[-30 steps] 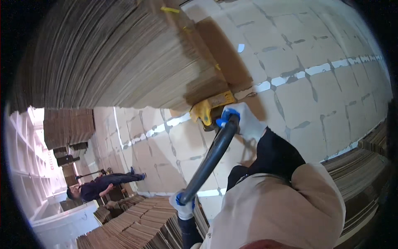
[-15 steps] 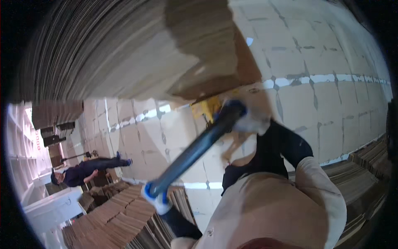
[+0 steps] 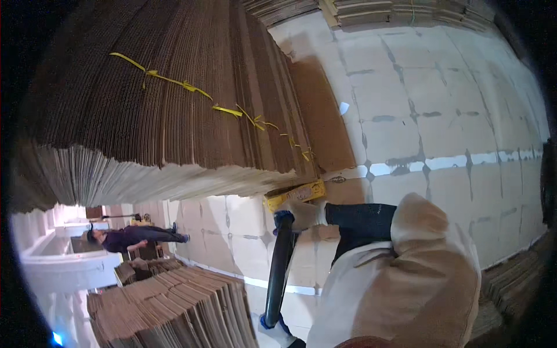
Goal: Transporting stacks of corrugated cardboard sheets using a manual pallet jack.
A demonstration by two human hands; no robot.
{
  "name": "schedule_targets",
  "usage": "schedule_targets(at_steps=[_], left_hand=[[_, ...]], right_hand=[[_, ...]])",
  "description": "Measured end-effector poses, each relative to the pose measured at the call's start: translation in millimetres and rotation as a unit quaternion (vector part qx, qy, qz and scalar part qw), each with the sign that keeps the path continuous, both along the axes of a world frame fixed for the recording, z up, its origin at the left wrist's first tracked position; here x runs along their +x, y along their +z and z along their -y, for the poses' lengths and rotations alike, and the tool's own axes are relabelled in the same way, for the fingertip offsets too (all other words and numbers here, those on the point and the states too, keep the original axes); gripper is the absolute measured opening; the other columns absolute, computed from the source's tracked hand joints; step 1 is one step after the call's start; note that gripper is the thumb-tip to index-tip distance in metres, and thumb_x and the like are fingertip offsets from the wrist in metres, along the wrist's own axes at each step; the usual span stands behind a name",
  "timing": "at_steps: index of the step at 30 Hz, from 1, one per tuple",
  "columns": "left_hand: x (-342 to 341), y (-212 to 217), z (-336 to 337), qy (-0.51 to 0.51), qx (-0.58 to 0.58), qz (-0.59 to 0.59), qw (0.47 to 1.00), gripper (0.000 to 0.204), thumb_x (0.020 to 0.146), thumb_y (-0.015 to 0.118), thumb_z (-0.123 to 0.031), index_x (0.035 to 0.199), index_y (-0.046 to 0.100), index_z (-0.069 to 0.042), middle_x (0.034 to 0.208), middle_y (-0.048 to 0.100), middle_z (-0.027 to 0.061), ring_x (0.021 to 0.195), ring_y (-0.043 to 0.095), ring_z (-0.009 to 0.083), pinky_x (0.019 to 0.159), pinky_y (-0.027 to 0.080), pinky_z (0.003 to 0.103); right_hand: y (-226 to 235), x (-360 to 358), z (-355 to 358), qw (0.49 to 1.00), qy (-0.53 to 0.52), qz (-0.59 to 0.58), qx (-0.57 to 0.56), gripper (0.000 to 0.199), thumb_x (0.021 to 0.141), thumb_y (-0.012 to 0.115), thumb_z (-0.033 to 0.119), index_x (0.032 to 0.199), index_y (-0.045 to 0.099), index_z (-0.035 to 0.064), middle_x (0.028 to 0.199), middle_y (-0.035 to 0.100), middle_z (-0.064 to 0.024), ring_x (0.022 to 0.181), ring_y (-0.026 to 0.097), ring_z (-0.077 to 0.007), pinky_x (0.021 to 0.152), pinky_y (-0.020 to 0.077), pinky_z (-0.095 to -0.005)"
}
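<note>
Both my hands, in white gloves with blue fingers, grip a thick black handle bar (image 3: 279,267) near its two ends. My right hand (image 3: 299,216) is closed round the upper end, beside a low yellow metal frame (image 3: 295,194) at the foot of a tall cardboard stack. My left hand (image 3: 276,329) is closed round the lower end, partly cut off by the picture's bottom edge. Whether the bar joins the yellow frame is hidden behind my right hand.
The tall stack of flat cardboard (image 3: 191,104), tied with yellow strap (image 3: 188,87), fills the upper left. Another cardboard stack (image 3: 168,307) stands at lower left. Behind it is a person (image 3: 139,236) in dark clothes. More cardboard (image 3: 406,14) lies along the far edge of the tiled floor (image 3: 441,139).
The bar has swung from a slant to nearly upright in the picture. My right hand has moved left and down, my left hand right and down. More of the tall stack shows.
</note>
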State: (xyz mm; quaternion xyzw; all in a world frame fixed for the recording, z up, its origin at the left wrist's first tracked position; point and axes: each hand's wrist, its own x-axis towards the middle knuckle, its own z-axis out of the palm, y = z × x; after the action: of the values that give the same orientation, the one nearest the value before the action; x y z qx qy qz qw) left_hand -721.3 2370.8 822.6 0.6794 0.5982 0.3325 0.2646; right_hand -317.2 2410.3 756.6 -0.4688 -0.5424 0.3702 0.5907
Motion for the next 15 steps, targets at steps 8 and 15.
schedule_targets(at_steps=[8, 15], left_hand=[[122.1, 0.8, 153.7, -0.005, -0.013, -0.021, 1.0, 0.017, 0.068, 0.068, -0.003, 0.07, 0.053, 0.003, 0.059, 0.047, 0.0016, 0.055, 0.042, 0.0103, 0.05, 0.039, 0.028], [207.4, -23.5, 239.7, 0.002, 0.012, -0.05, 0.999, 0.023, 0.071, 0.075, -0.011, 0.069, 0.056, 0.002, 0.057, 0.05, 0.0011, 0.053, 0.043, 0.0083, 0.05, 0.039, 0.026]], right_hand=[[-40.0, 62.3, 101.1, 0.997, 0.001, -0.074, 0.002, 0.01, 0.072, 0.068, 0.002, 0.079, 0.061, 0.0047, 0.075, 0.064, -0.0031, 0.071, 0.058, -0.0106, 0.068, 0.0478, -0.0285], [-48.7, 130.3, 146.0, 0.993, 0.042, -0.11, 0.002, 0.013, 0.073, 0.071, 0.002, 0.078, 0.059, 0.0035, 0.075, 0.061, -0.0003, 0.073, 0.054, -0.0065, 0.069, 0.0471, -0.0258]])
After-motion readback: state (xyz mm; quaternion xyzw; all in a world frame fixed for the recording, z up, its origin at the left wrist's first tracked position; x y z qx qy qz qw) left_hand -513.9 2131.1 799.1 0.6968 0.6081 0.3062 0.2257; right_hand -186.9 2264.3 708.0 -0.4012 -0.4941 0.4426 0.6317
